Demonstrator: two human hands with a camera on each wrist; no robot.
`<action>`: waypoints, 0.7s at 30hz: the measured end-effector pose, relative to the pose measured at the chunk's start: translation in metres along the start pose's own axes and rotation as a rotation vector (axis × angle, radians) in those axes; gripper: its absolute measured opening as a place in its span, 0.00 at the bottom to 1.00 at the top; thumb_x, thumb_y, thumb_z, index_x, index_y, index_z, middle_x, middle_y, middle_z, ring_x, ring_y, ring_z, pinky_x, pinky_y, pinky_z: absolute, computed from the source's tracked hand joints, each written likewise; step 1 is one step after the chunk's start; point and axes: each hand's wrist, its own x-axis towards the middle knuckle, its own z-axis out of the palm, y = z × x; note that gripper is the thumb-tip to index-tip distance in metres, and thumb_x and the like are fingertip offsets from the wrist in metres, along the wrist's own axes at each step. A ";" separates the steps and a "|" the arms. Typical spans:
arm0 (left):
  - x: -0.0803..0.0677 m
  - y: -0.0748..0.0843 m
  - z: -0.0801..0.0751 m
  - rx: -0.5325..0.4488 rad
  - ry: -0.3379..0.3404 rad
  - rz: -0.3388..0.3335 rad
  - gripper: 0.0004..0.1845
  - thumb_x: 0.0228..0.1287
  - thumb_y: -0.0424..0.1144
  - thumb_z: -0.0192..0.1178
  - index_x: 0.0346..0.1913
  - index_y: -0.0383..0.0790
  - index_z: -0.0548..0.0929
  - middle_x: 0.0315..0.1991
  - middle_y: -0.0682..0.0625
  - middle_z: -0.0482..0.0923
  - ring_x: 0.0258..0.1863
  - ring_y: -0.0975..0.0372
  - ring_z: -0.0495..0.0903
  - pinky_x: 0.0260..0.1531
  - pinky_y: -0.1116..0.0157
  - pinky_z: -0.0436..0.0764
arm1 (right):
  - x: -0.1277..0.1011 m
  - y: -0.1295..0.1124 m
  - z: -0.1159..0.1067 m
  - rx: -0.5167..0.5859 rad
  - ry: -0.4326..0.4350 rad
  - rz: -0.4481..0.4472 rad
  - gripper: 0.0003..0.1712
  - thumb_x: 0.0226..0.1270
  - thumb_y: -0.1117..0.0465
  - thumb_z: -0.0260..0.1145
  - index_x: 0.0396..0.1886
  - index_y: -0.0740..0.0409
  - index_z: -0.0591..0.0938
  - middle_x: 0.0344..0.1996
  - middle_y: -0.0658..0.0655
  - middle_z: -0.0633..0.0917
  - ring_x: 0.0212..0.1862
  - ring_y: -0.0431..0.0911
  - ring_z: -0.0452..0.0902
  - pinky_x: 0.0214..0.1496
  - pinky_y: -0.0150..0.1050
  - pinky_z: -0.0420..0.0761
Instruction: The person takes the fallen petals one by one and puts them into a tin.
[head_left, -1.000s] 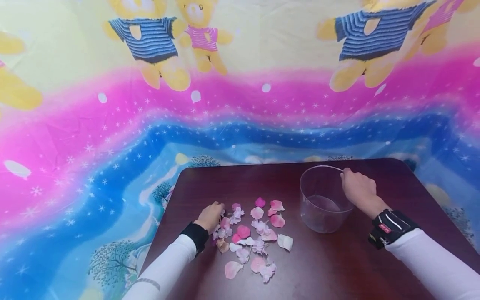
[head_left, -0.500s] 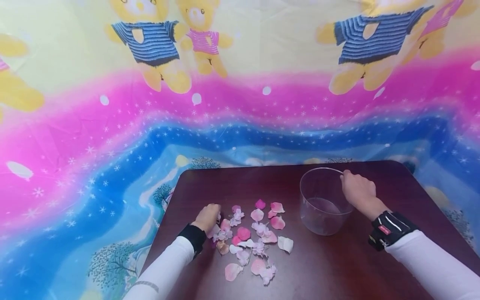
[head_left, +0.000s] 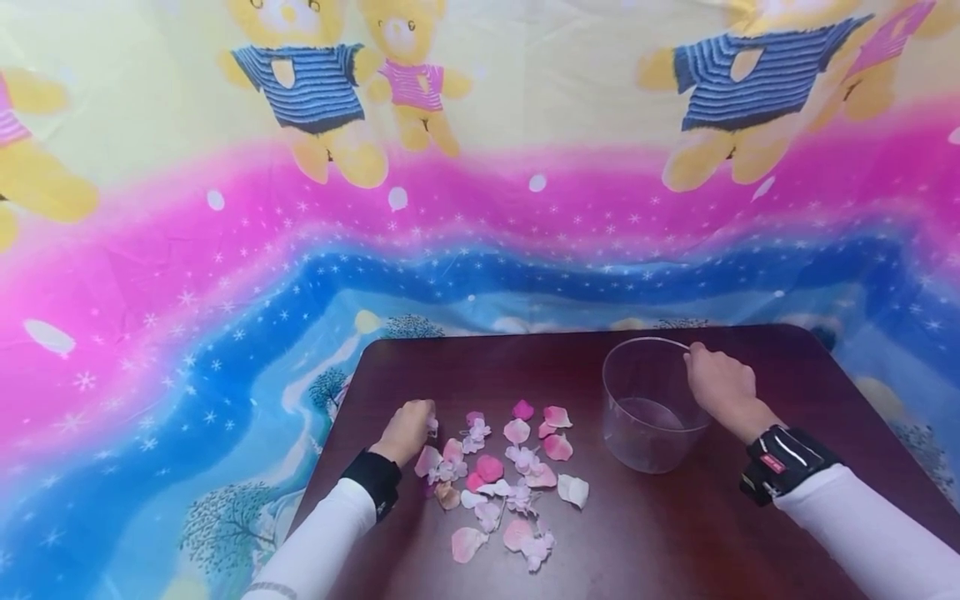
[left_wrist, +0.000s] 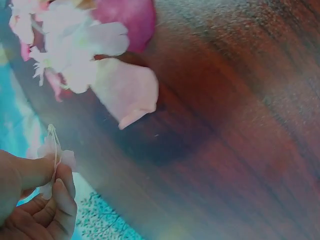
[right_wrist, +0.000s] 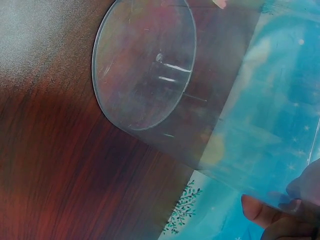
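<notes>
Between thumb and fingers, my left hand (head_left: 405, 432) pinches a small pale pink artificial flower (left_wrist: 68, 159) with thin stems or threads, above the table's left side. Part of the blossom is hidden by the fingers. My right hand (head_left: 722, 383) grips the rim of a round, clear plastic container (head_left: 645, 446), which stands upright with nothing inside. Its round base (right_wrist: 145, 65) fills the upper part of the right wrist view. A pale pink petal (left_wrist: 131, 90) lies close to the left hand, beside a cluster of light blossoms (left_wrist: 75, 45) and a magenta petal (left_wrist: 137, 22).
Loose petals and small blossoms lie scattered mid-table, among them a white petal (head_left: 573, 491), a hot pink petal (head_left: 490, 468) and a magenta petal (head_left: 522, 409). The dark wooden table (head_left: 480, 367) backs onto a printed cloth (head_left: 525, 208) with bears.
My left hand has drawn back left from the petals with the flower, uncovering a pale pink petal. The right hand still holds the container in place.
</notes>
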 end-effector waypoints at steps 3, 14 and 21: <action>0.000 0.001 -0.008 -0.015 0.051 0.022 0.10 0.59 0.18 0.59 0.33 0.35 0.80 0.29 0.44 0.81 0.34 0.52 0.84 0.37 0.55 0.85 | 0.000 0.000 0.000 -0.001 0.004 0.005 0.17 0.81 0.59 0.47 0.39 0.69 0.74 0.25 0.72 0.82 0.32 0.71 0.80 0.25 0.60 0.74; -0.003 0.025 -0.031 -0.115 0.144 0.056 0.09 0.60 0.20 0.64 0.40 0.34 0.81 0.34 0.43 0.82 0.38 0.53 0.84 0.42 0.56 0.86 | -0.003 0.001 0.002 0.000 0.006 0.014 0.17 0.81 0.59 0.47 0.40 0.69 0.74 0.22 0.69 0.80 0.30 0.68 0.80 0.24 0.58 0.74; -0.007 0.047 -0.039 -0.126 0.157 0.091 0.09 0.63 0.20 0.63 0.41 0.36 0.82 0.33 0.47 0.81 0.37 0.57 0.83 0.41 0.59 0.86 | -0.001 -0.001 0.003 0.000 0.021 0.001 0.18 0.82 0.58 0.47 0.40 0.70 0.74 0.21 0.67 0.80 0.29 0.68 0.80 0.23 0.58 0.74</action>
